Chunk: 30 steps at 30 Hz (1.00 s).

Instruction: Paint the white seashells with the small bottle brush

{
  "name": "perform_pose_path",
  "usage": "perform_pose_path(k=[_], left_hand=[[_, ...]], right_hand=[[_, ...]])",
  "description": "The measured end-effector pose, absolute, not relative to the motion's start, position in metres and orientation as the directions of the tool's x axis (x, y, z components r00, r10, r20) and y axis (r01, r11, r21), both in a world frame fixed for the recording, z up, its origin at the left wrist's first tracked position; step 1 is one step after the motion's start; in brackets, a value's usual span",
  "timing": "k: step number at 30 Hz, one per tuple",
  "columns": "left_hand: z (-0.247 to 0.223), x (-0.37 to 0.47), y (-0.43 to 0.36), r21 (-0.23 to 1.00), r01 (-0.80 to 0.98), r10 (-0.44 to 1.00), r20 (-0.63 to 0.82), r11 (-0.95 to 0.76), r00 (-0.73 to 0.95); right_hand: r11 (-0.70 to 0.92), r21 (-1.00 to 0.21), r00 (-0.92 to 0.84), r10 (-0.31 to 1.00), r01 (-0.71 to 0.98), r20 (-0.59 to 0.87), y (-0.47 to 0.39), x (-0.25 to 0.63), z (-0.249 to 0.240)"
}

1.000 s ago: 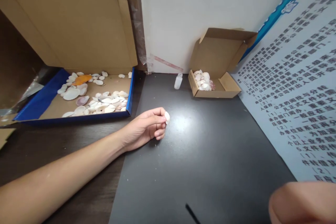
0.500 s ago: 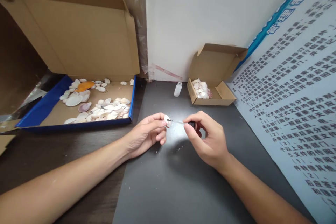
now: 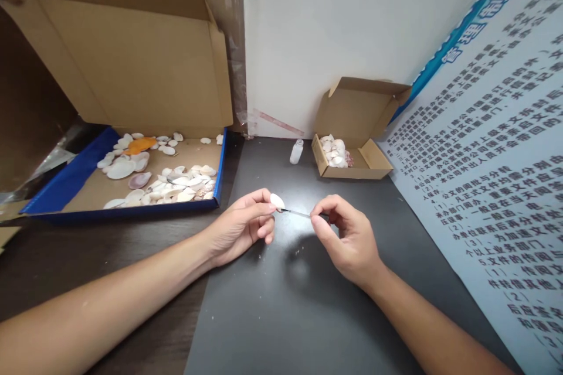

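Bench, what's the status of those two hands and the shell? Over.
Left hand: pinching white shell. Right hand: holding dark-tipped tool, tip at the shell, contact unclear. No obstacle visible between them; small bottle sits farther back.

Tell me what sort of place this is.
Probably a desk or workbench, perhaps in an office: a dark mat, a blue-sided box of shells, and a large printed notice at right.

At the left of your frame, the left box (image 3: 193, 155) holds shells (image 3: 176, 188). Right of upper centre, the right box (image 3: 358, 174) has more shells (image 3: 335, 152) in its left half; a bottle (image 3: 296, 152) stands just left of it on the mat (image 3: 272, 328). At centre, your left hand's (image 3: 246, 224) shell (image 3: 277, 201) lies left of your right hand's (image 3: 350, 239) tool (image 3: 298, 212).
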<state>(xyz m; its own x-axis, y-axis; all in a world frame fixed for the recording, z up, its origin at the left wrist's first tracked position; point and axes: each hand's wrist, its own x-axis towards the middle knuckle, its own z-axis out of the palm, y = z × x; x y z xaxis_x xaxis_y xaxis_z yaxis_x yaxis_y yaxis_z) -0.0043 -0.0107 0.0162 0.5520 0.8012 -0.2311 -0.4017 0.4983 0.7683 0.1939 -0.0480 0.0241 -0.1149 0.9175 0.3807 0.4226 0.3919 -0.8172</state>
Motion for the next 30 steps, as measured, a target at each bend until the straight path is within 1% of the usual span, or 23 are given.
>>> perform_pose_path(k=[2, 5, 8, 11, 14, 16, 19, 22, 24, 27, 30], left_hand=[[0.016, -0.005, -0.011, 0.773, -0.398, 0.798, -0.223, 0.495, 0.559], [0.016, -0.005, -0.011, 0.775, -0.387, 0.795, -0.232, 0.5, 0.561], [0.018, -0.004, -0.012, 0.775, -0.374, 0.788, -0.244, 0.509, 0.566], [0.019, -0.004, -0.013, 0.777, -0.362, 0.775, -0.242, 0.515, 0.583], [0.019, -0.003, -0.014, 0.785, -0.347, 0.773, -0.248, 0.514, 0.583], [0.018, -0.002, -0.014, 0.795, -0.337, 0.771, -0.237, 0.503, 0.591], [0.015, -0.001, -0.014, 0.824, -0.312, 0.765, -0.208, 0.473, 0.61], [0.012, 0.0, -0.015, 0.861, -0.265, 0.763, -0.195, 0.434, 0.617], [0.01, 0.0, -0.015, 0.878, -0.241, 0.76, -0.187, 0.413, 0.622], [0.009, -0.001, -0.016, 0.891, -0.22, 0.752, -0.178, 0.397, 0.635], [0.008, -0.001, -0.015, 0.909, -0.197, 0.745, -0.16, 0.366, 0.647]], right_hand=[[0.378, -0.814, -0.119, 0.923, 0.442, 0.365, -0.048, 0.195, 0.024], [0.336, -0.803, -0.054, 0.933, 0.492, 0.357, -0.046, 0.196, 0.025], [0.353, -0.833, -0.071, 0.931, 0.425, 0.359, -0.046, 0.197, 0.025], [0.318, -0.863, -0.111, 0.948, 0.392, 0.299, -0.046, 0.197, 0.023], [0.277, -0.88, -0.033, 0.957, 0.385, 0.287, -0.044, 0.197, 0.022], [0.296, -0.896, -0.013, 0.951, 0.33, 0.309, -0.043, 0.198, 0.023], [0.312, -0.908, -0.074, 0.95, 0.28, 0.304, -0.043, 0.198, 0.024], [0.297, -0.895, -0.064, 0.954, 0.332, 0.293, -0.045, 0.199, 0.027], [0.307, -0.885, -0.033, 0.948, 0.349, 0.316, -0.045, 0.199, 0.028], [0.337, -0.877, -0.077, 0.94, 0.341, 0.332, -0.045, 0.199, 0.029], [0.324, -0.865, -0.089, 0.945, 0.384, 0.315, -0.045, 0.2, 0.028]])
